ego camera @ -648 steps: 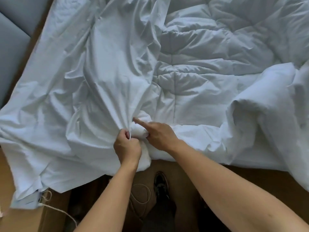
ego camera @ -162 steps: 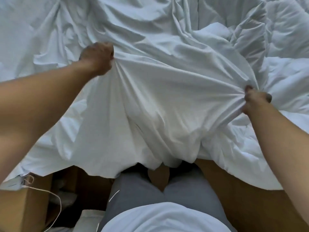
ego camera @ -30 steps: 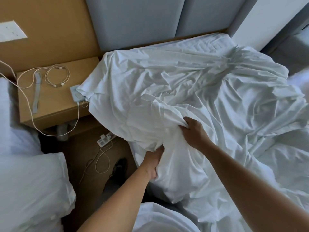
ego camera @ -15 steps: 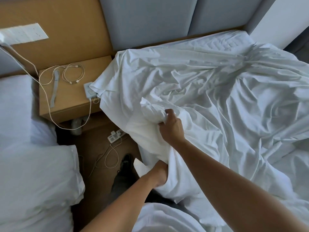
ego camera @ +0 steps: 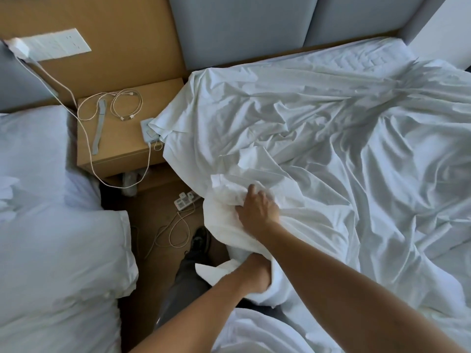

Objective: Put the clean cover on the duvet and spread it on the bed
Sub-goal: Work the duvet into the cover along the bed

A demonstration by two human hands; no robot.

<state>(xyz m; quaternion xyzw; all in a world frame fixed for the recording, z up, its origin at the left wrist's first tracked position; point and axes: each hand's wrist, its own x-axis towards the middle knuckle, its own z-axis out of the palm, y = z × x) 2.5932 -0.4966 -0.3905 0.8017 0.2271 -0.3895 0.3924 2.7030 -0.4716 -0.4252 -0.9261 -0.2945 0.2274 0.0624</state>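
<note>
Left grip (ego camera: 256,275), right grip (ego camera: 257,210) clutch cover (ego camera: 331,149) on bed (ego camera: 356,57); nightstand (ego camera: 122,151), cables (ego camera: 127,108), grey headboard (ego camera: 242,29) beside.

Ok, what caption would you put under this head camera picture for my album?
Right hand and left hand grip the white duvet cover near the nightstand.

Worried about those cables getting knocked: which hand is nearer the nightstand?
Right. The right hand grips the cover farther forward, closer to the nightstand; the left hand grips it lower down, farther back from it.
</note>
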